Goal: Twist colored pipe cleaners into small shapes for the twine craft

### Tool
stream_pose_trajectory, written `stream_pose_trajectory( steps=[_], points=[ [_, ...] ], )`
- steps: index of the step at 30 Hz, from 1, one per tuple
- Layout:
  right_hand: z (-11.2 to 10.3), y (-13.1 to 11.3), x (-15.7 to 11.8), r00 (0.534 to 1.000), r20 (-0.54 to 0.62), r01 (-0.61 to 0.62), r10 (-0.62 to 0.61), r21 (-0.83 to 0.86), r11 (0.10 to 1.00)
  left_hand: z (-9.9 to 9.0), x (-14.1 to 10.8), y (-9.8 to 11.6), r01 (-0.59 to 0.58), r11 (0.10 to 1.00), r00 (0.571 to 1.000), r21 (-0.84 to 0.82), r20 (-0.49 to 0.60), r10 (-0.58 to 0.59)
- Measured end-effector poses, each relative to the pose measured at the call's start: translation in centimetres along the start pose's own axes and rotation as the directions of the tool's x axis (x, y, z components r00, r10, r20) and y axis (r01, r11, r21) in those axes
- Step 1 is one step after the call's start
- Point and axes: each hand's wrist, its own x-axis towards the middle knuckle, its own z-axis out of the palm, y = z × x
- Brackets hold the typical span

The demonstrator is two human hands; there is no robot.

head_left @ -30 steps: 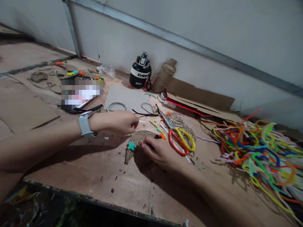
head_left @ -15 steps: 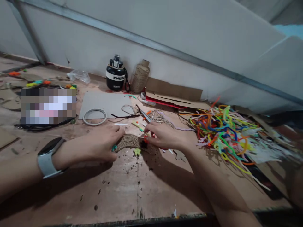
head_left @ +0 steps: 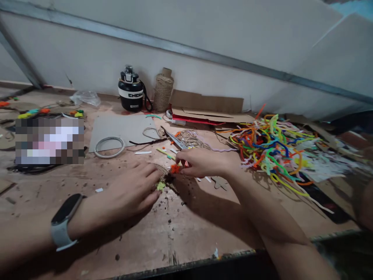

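Note:
My left hand [head_left: 135,186], with a watch on its wrist, lies over a twine-wrapped piece [head_left: 170,187] on the table, fingers on its far side and thumb on its near side. Most of that piece is hidden under the hand. A small yellow flower [head_left: 160,186] sits at its near edge, close to my left thumb. My right hand [head_left: 201,163] is closed in a pinch on a fuzzy orange flower [head_left: 175,168] at the piece's right end. Scissors [head_left: 178,140] lie just beyond the right hand, their red handle partly covered by it.
A tangle of coloured pipe cleaners [head_left: 271,151] lies at the right. Behind stand a black bottle [head_left: 131,91] and a twine spool [head_left: 163,90], beside cardboard [head_left: 206,102]. A tape ring [head_left: 109,147] overlaps a grey board [head_left: 122,124]. Loose twine [head_left: 192,140] lies past the scissors.
My left hand has moved right over the twine-wrapped piece, covering much of it. The orange flower now shows clearly at my right fingertips. The view has shifted slightly.

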Motion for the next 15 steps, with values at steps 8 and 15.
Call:
stream_pose_trajectory(
  steps=[8, 15],
  points=[
    [1.6, 0.3, 1.0, 0.999, -0.031, -0.009, 0.008, -0.047, 0.999, 2.5, -0.1, 0.2, -0.071, 0.997, 0.997, 0.012, 0.022, 0.070],
    [0.9, -0.2, 1.1, 0.995, -0.104, 0.009, -0.009, -0.003, 1.000, 1.7, -0.3, 0.1, -0.101, 0.989, 0.995, -0.105, -0.012, 0.100]
  ],
)
